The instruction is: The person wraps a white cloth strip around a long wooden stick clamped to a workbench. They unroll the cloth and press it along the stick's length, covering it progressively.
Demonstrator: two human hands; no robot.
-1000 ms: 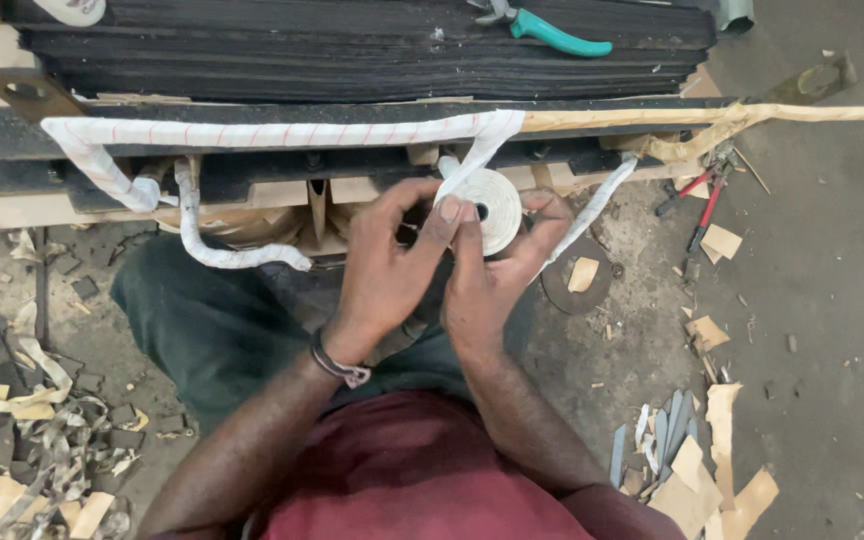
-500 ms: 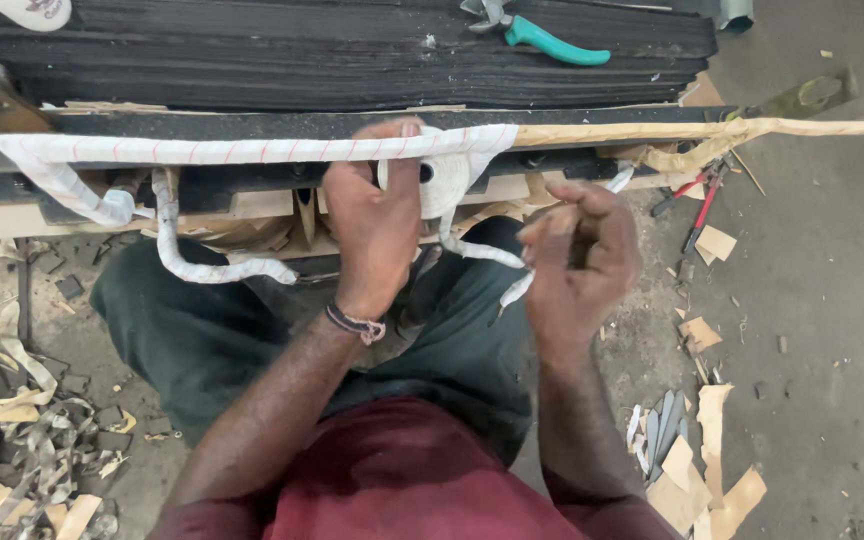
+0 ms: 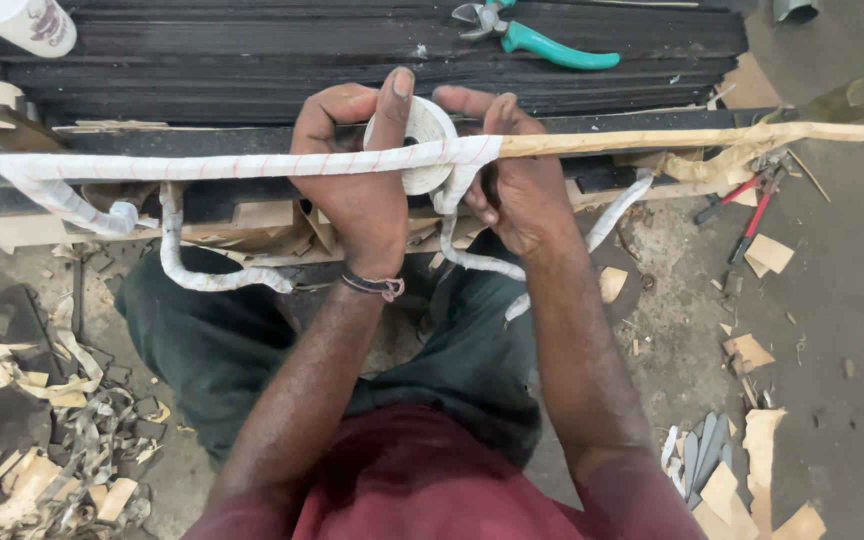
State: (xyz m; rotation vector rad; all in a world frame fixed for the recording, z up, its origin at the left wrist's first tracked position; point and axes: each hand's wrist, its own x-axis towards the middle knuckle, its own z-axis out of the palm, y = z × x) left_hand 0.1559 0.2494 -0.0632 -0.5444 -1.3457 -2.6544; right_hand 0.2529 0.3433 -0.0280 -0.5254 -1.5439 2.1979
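A long thin rod runs across the view; its left part (image 3: 222,165) is wrapped in white tape with fine red lines, its right part (image 3: 652,140) is bare tan. My left hand (image 3: 362,190) grips the wrapped rod from above and holds a white tape roll (image 3: 422,125) against it with the index finger. My right hand (image 3: 517,180) pinches the rod where the wrapping ends. A second white-wrapped curved piece (image 3: 192,270) hangs below over my lap.
Teal-handled pliers (image 3: 542,40) lie on a stack of dark boards (image 3: 202,60). A white cup (image 3: 27,20) stands at the top left. Red-handled tools (image 3: 747,200) lie at the right. Paper and tape scraps (image 3: 62,430) litter the floor on both sides.
Both hands rose from below the rod up onto it. The tape roll went from between my hands below to the rod's far side, and my right hand came back to the rod.
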